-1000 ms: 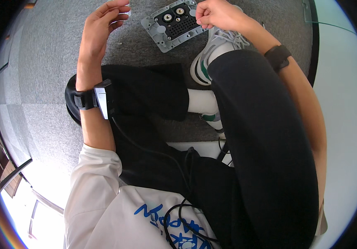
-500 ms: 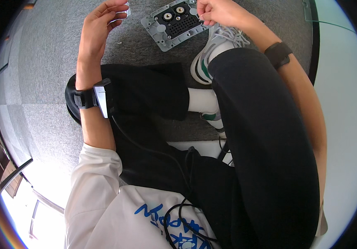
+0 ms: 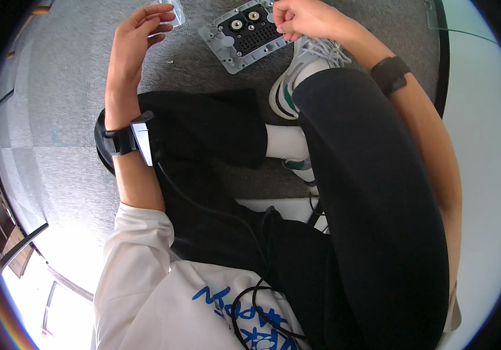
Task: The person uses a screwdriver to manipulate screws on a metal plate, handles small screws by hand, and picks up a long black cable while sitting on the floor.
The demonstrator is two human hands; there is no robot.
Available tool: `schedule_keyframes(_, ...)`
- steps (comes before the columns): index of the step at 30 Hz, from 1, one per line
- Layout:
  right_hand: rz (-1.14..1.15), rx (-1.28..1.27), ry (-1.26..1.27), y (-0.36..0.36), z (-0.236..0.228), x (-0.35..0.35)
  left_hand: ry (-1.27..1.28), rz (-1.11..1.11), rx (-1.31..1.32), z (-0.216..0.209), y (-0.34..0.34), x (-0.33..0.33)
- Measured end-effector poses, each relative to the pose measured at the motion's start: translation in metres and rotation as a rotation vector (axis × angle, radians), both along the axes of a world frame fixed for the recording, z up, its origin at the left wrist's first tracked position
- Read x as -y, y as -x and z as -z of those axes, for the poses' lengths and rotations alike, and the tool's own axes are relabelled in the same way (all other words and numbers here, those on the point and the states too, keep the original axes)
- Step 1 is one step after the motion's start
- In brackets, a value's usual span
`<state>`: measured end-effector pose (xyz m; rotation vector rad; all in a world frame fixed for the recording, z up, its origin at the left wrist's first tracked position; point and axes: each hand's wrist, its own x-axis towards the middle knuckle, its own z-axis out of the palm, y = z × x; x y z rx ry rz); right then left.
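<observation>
Right fingers [image 3: 286,27] on my feed are bunched together at the near edge of the grey housing [image 3: 248,38]; I can't tell whether they pinch anything. The housing lies on the carpet [image 3: 195,79], between them and the left fingers [image 3: 160,9], its two round fittings [image 3: 237,25] showing. A shoe [image 3: 304,57] sits just below the right fingers. The left ones curl loosely, slightly apart, by a clear bag [image 3: 178,14]; I can't tell if they grip it.

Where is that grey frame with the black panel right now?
In the head view, the grey frame lies on the carpet at top middle, right of the left hand, with the right hand at its right end.
</observation>
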<state>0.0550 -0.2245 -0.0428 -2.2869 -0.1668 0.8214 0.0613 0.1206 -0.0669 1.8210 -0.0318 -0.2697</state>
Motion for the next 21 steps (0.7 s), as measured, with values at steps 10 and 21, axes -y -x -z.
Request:
schedule_keyframes(10,0.130,0.193,0.010,-0.026,-0.028,0.019,-0.881,0.308,-0.053,0.034,0.001,-0.011)
schedule_keyframes(21,0.160,0.288,-0.171,-0.056,-0.062,0.018,-0.977,0.332,-0.094,0.056,-0.002,-0.007)
